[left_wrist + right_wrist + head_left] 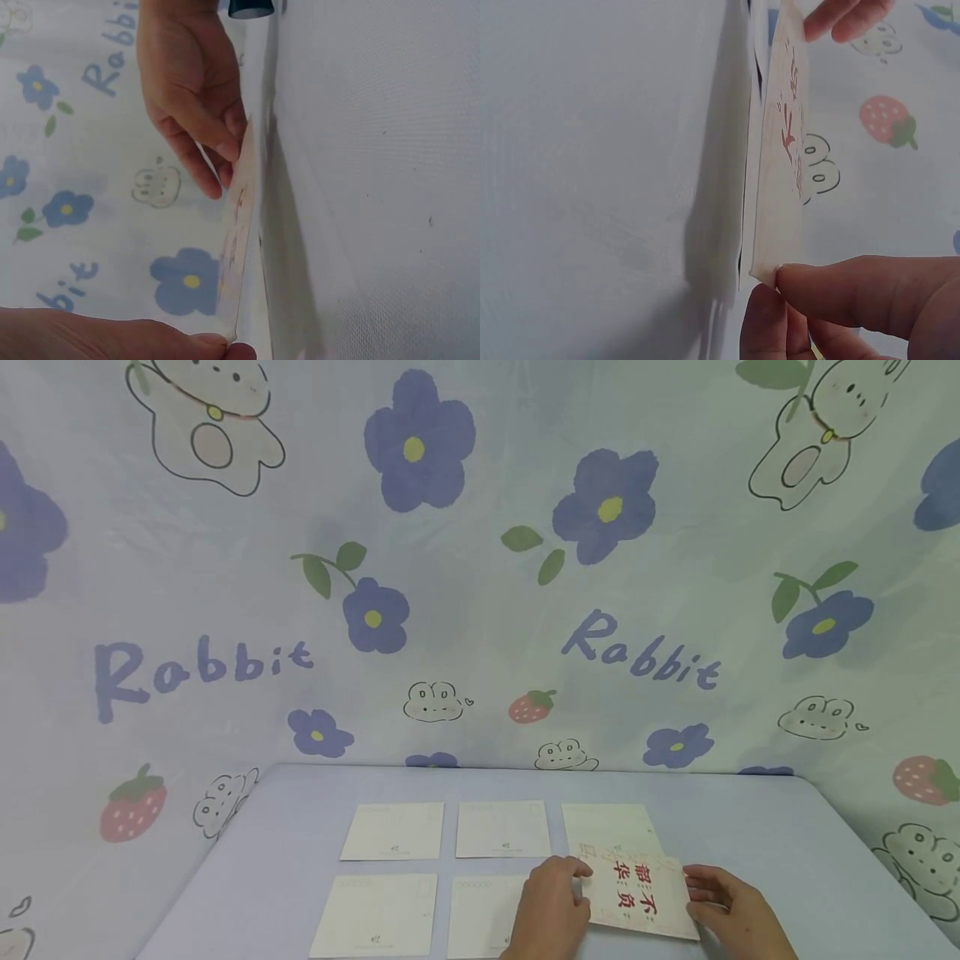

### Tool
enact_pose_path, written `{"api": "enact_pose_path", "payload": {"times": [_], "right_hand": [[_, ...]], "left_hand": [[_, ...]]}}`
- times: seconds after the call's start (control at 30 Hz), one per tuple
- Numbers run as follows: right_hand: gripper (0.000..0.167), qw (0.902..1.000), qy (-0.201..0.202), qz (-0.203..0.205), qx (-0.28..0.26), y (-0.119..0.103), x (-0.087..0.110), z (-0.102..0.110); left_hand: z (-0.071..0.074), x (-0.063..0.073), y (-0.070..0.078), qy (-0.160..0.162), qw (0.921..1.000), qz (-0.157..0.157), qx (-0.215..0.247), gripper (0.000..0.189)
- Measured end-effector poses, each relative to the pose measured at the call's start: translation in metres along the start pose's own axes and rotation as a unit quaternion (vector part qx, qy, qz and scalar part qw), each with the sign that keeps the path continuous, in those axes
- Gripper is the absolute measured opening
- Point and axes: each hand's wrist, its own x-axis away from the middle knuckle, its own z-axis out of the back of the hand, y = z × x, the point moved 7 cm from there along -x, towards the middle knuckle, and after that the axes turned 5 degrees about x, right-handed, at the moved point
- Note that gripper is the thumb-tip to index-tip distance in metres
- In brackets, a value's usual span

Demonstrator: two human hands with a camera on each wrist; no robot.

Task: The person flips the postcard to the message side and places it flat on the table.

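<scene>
A cream postcard (637,893) printed with red characters is held by both hands, just above the table at the front right. My left hand (551,902) pinches its left edge between thumb and finger; the thumb (199,341) shows on the card in the left wrist view. At the opposite edge, my right hand (735,910) pinches the card, with the thumb (817,285) on the printed face. The held card overlaps the lower part of a blank-faced postcard (611,822) lying behind it. My left hand covers part of another postcard (480,902).
More pale postcards lie in rows on the white table (232,877): one at the back left (393,831), one at the back middle (502,828) and one at the front left (375,914). A cloth backdrop (480,568) with flowers and rabbits hangs behind.
</scene>
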Motion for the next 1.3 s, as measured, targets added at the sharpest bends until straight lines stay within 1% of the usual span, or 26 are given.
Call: {"api": "enact_pose_path", "payload": {"times": [0.3, 0.57, 0.7, 0.83, 1.13, 1.3], "right_hand": [[0.052, 0.9998, 0.004, -0.009, -0.020, 0.0028, -0.0007, 0.0000], [0.054, 0.9994, 0.002, -0.015, -0.030, 0.0033, -0.0013, 0.0007], [0.055, 0.9993, 0.000, -0.014, -0.034, 0.0034, -0.0016, 0.0009], [0.055, 0.9993, 0.000, -0.016, -0.035, 0.0046, -0.0019, 0.0008], [0.052, 0.9994, 0.000, -0.025, -0.024, 0.0093, -0.0051, -0.0011], [0.052, 0.9992, -0.004, -0.022, -0.034, 0.0097, -0.0054, -0.0022]], "left_hand": [[0.0026, 0.0004, 0.0003, 0.016, 0.9998, -0.012, -0.001, 0.032], [0.0038, -0.0001, -0.0004, 0.031, 0.9995, -0.004, 0.001, 0.035], [0.0047, -0.0007, -0.0004, 0.037, 0.9993, -0.003, -0.005, 0.037], [0.0057, -0.0009, 0.0003, 0.040, 0.9991, -0.004, -0.015, 0.037], [0.0052, -0.0033, -0.0004, 0.032, 0.9991, 0.001, -0.026, 0.032], [0.0061, -0.0033, -0.0001, 0.038, 0.9988, -0.007, -0.029, 0.031]]}}
